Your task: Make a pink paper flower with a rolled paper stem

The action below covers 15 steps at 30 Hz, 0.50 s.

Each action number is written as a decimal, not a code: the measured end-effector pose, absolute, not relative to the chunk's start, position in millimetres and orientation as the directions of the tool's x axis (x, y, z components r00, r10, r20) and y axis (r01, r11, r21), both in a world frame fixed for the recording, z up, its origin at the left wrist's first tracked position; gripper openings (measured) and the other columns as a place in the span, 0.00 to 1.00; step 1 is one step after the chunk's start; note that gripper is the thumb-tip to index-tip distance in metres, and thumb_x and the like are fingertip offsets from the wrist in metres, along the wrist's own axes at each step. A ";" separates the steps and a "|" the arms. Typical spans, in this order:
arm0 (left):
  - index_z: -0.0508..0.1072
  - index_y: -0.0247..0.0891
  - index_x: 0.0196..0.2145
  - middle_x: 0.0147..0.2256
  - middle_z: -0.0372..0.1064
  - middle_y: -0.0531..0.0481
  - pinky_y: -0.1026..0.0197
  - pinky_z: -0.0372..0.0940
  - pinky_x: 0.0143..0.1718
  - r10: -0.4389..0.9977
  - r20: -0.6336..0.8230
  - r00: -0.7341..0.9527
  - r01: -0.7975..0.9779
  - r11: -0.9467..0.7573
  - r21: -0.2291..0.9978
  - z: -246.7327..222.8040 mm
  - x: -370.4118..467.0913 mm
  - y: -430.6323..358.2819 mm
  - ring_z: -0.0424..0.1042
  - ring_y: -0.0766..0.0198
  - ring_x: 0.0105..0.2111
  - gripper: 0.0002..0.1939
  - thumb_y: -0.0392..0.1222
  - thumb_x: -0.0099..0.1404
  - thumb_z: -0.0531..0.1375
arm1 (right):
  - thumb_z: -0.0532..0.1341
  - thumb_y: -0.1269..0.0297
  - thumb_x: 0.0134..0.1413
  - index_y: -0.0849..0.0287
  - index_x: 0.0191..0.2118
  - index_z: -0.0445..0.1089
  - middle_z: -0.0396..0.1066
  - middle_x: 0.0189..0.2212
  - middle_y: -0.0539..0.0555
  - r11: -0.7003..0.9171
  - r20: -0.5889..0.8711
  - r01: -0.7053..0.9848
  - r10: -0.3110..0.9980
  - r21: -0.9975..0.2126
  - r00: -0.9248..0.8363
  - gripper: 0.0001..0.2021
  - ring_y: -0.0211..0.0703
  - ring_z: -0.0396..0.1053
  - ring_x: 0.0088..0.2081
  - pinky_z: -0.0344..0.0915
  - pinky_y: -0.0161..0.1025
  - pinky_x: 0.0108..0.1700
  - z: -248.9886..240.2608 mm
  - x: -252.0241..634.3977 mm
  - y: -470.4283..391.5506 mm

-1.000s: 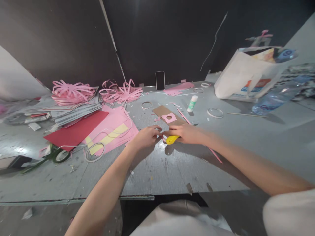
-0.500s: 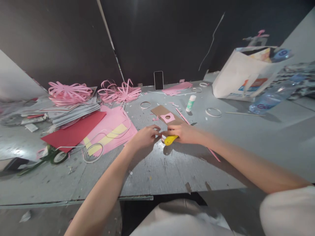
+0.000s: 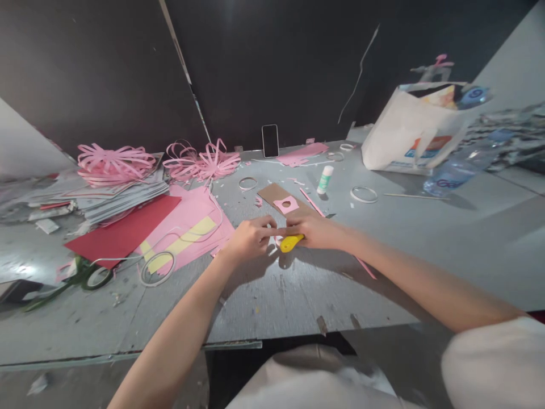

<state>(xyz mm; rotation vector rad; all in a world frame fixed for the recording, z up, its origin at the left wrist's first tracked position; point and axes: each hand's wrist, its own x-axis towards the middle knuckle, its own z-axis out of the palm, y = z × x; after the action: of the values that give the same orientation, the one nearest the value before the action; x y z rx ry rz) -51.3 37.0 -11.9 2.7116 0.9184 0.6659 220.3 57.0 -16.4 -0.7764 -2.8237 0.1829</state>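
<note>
Yellow tool, gripped in our right hand, could slip if bumped; our left hand, hold unclear.

Losing Details to Cover, Edge and Blur

Losing parts of the brown cardboard and yellow tool under the right grip. Barely making out the pale scrap beside the tool. Cutting off the dark box at the left edge.

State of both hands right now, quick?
Left hand: fingers curled; whether it holds anything can't be told.
Right hand: closed, holding a yellow handle.
</note>
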 end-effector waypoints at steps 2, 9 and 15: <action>0.84 0.49 0.53 0.47 0.80 0.49 0.63 0.71 0.40 0.620 0.329 0.712 0.538 -0.784 0.311 -13.8 -50.3 37.5 0.78 0.64 0.39 0.30 0.22 0.64 0.55 | 0.67 0.73 0.63 0.54 0.51 0.82 0.74 0.37 0.53 0.837 0.153 0.511 0.541 -0.197 -0.827 0.14 0.43 0.69 0.36 0.56 0.38 0.38 -16.3 220.2 56.6; 0.85 0.50 0.50 0.52 0.80 0.50 0.61 0.73 0.46 0.591 0.318 0.741 0.500 -0.802 0.327 -14.3 -52.0 36.4 0.81 0.61 0.45 0.30 0.22 0.63 0.55 | 0.65 0.70 0.65 0.51 0.54 0.81 0.73 0.36 0.52 0.824 0.121 0.519 0.552 -0.226 -0.825 0.14 0.44 0.68 0.35 0.57 0.39 0.38 -12.8 219.7 54.4; 0.85 0.50 0.51 0.54 0.80 0.50 0.60 0.74 0.47 0.597 0.306 0.742 0.518 -0.800 0.304 -16.4 -52.2 36.5 0.81 0.61 0.46 0.30 0.22 0.64 0.55 | 0.66 0.68 0.67 0.50 0.55 0.82 0.74 0.37 0.52 0.805 0.119 0.524 0.570 -0.278 -0.813 0.15 0.45 0.70 0.36 0.58 0.39 0.39 -13.3 219.5 55.6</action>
<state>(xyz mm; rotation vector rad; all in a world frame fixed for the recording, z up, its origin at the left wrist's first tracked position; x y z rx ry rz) -52.2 36.5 -16.4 2.7427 0.8876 0.5824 219.5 55.6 -13.3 -0.8561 -2.7952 0.3461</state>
